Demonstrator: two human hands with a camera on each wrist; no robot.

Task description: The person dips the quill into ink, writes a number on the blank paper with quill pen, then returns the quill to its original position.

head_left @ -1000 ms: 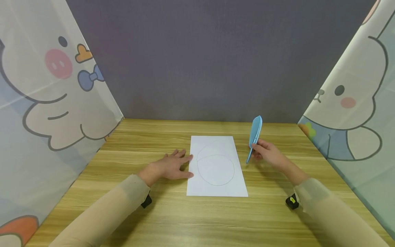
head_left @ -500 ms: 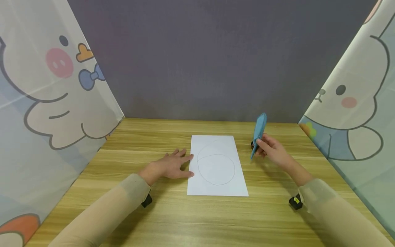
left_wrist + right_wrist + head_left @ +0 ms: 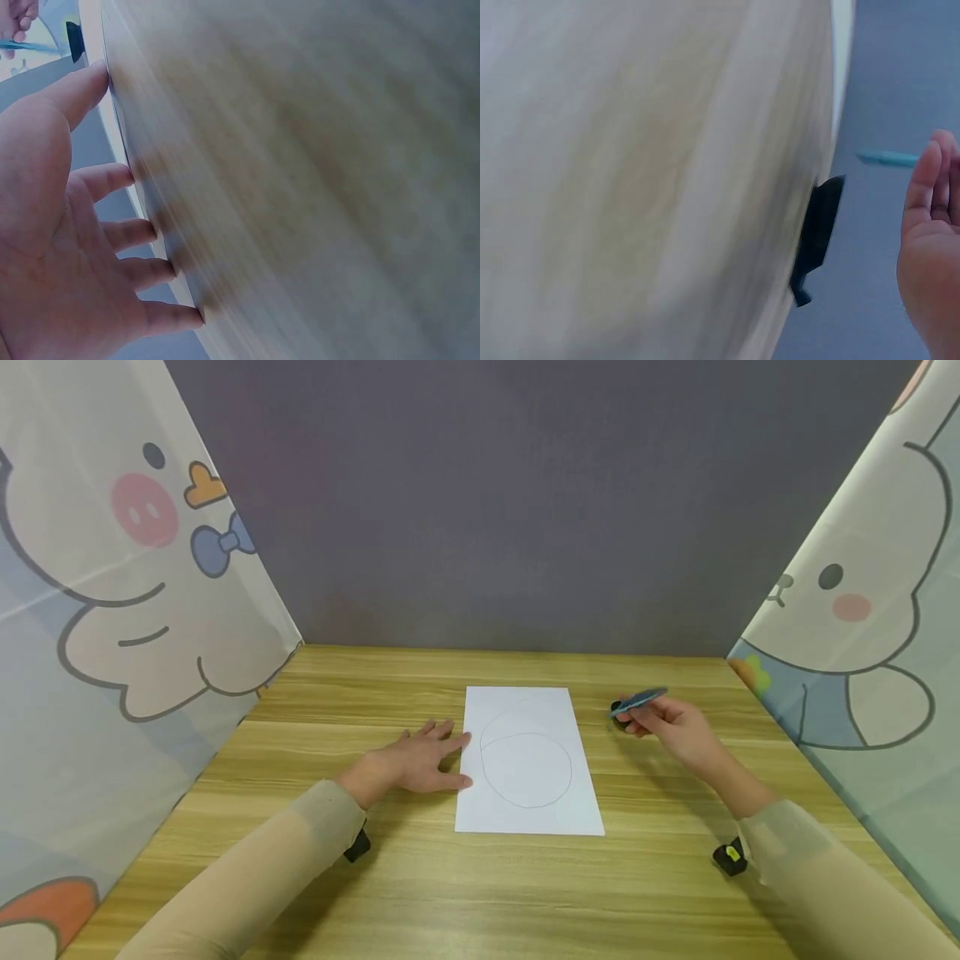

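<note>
The light wooden table (image 3: 525, 893) is walled by a grey back panel (image 3: 525, 502) and two cartoon-printed curtains, the left curtain (image 3: 112, 610) and the right curtain (image 3: 870, 610), which close in along its side edges; bare wood lies open in front of the sheet and between the sheet and each curtain. No lettering or brand can be read anywhere.

A white paper sheet with a pencilled oval (image 3: 527, 762) lies flat at the middle of the table, its long edges running away from the person. The left hand (image 3: 417, 762) rests flat on the wood, fingers straight and spread, fingertips (image 3: 101, 71) touching the sheet's left edge.

The right hand (image 3: 670, 724) hovers to the right of the sheet, well apart from it, pinching a blue feather-shaped pen (image 3: 639, 699) between thumb and curled fingers. The pen lies nearly level, and sticks out leftward past the fingertips over a small black object (image 3: 619, 712) on the table; what that object is cannot be told.
</note>
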